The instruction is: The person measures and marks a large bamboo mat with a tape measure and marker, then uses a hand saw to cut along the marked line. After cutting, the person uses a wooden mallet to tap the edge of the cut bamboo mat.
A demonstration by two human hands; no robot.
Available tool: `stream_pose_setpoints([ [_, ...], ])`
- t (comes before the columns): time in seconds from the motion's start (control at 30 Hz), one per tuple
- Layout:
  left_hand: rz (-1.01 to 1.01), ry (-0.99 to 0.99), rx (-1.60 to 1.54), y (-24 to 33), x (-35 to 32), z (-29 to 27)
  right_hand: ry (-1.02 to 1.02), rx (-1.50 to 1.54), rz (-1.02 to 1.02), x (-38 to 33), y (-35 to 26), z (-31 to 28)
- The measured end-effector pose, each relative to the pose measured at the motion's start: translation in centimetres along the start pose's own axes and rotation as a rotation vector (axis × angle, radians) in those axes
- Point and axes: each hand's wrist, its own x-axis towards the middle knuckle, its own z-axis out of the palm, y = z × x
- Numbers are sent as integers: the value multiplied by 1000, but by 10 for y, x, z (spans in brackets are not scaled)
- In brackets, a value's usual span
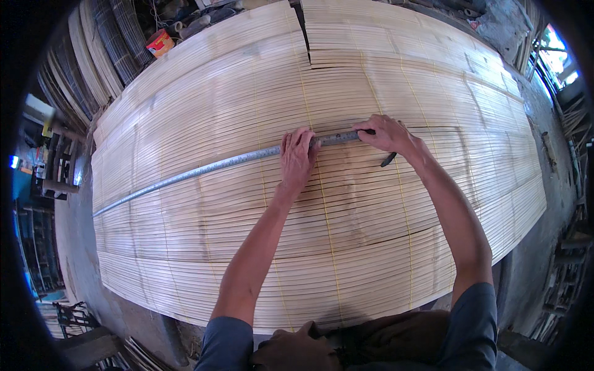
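A long silvery measuring tape [216, 164] with markings lies across a wide mat of pale bamboo strips [241, 216]. It runs from the mat's left edge to my right hand. My left hand [298, 154] is closed over the tape near the mat's middle, fingers bent and pressing it down. At the tape's right end, my right hand [388, 133] grips it, with something dark partly hidden under the fingers. Just below that hand shows a short black piece [388, 159], like a strap; what it joins to is hidden. Yellow threads [328, 229] cross the strips.
Rolled mats [102, 49] stand at the far left beside a red and yellow tub [160, 43]. A dark gap [302, 31] splits the mat's far edge. Wooden racks [59, 161] stand at left; a grey floor [544, 136] borders the mat at right.
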Motion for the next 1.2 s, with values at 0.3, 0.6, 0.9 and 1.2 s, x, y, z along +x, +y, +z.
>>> stream_pose_setpoints([
  [0.3,-53,63,114,3,5,10,498,-218,-265,-18,0,45],
  [0.6,-159,-145,123,-9,-14,22,424,-411,-175,-83,-36,45],
  [0.9,-43,-87,258,-15,20,42,555,-3,262,-304,30,42],
  [1.2,192,-231,531,-127,22,24,723,240,1282,-571,26,170],
])
